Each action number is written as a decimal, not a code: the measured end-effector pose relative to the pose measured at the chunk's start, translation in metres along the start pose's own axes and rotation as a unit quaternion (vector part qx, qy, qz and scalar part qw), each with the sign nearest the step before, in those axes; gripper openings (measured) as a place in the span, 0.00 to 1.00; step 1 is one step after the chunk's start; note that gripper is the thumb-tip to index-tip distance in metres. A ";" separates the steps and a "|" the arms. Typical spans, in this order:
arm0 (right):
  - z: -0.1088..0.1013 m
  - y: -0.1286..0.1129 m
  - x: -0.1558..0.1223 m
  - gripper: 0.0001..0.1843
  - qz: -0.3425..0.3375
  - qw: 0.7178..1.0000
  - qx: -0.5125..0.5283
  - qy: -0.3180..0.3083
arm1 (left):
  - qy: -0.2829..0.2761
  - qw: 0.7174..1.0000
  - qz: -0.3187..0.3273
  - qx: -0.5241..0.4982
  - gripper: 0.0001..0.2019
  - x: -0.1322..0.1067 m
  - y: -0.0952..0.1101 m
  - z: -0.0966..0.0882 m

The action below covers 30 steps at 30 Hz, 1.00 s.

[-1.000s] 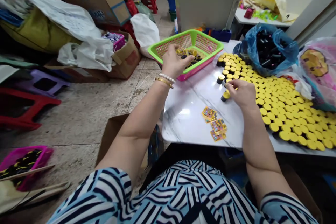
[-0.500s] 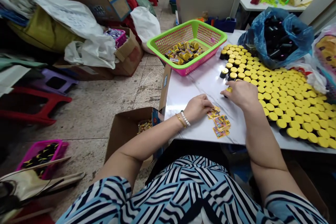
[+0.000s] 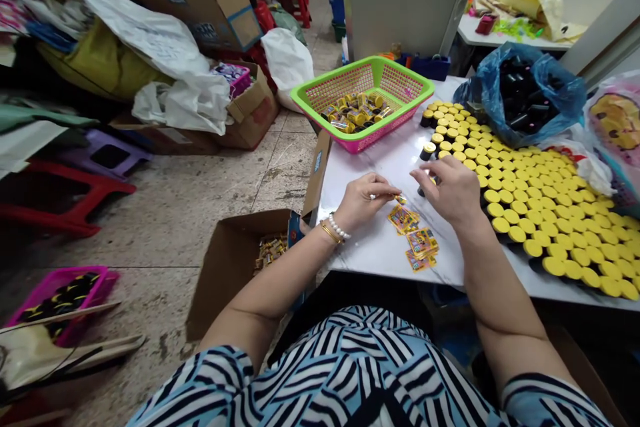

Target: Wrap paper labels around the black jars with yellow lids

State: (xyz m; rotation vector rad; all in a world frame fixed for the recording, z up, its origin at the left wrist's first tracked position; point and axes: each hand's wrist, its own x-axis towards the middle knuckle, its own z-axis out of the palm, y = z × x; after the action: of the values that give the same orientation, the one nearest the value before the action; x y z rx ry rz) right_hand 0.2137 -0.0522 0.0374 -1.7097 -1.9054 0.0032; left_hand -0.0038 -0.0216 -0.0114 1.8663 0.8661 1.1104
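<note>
My left hand (image 3: 367, 199) pinches a small yellow printed label (image 3: 401, 199) between thumb and fingertips, just above the table. Below it lie loose piles of similar yellow labels (image 3: 423, 242). My right hand (image 3: 453, 190) is closed, thumb apart at the left, around a small black jar, mostly hidden by the fingers. Close beyond that hand stands another black jar with a yellow lid (image 3: 429, 148). To the right, many yellow-lidded jars (image 3: 550, 200) stand packed together in rows.
A green and pink basket (image 3: 363, 140) holding labelled jars sits at the table's far left. A blue plastic bag (image 3: 493, 103) of black pieces is at the back right. Below the table's left edge is an open cardboard box (image 3: 220, 267). Stools (image 3: 65, 197) and sacks line the left.
My left hand has lifted a label off the pile and moved slightly up. My right hand has drawn back from the jar rows toward the left hand, with a jar. The view has shifted slightly.
</note>
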 end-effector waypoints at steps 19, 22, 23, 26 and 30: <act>0.042 -0.029 -0.013 0.25 0.194 0.831 0.513 -0.092 | 0.155 0.918 -0.203 -0.302 0.19 -0.036 0.046 0.002; 0.044 -0.031 -0.015 0.24 0.182 0.837 0.509 -0.087 | 0.164 0.907 -0.213 -0.325 0.20 -0.036 0.047 0.009; 0.044 -0.032 -0.016 0.24 0.177 0.838 0.510 -0.083 | 0.169 0.903 -0.216 -0.330 0.21 -0.036 0.047 0.010; 0.042 -0.034 -0.017 0.23 0.160 0.844 0.506 -0.075 | 0.182 0.900 -0.214 -0.334 0.20 -0.034 0.045 0.010; 0.041 -0.038 -0.019 0.23 0.121 0.871 0.472 -0.072 | 0.189 0.905 -0.204 -0.323 0.19 -0.034 0.043 0.009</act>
State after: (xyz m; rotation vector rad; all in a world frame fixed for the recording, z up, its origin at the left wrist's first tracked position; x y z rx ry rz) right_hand 0.1621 -0.0612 0.0094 -1.2287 -1.3627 1.0115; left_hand -0.0019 -0.0726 0.0109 0.8896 0.9003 1.2998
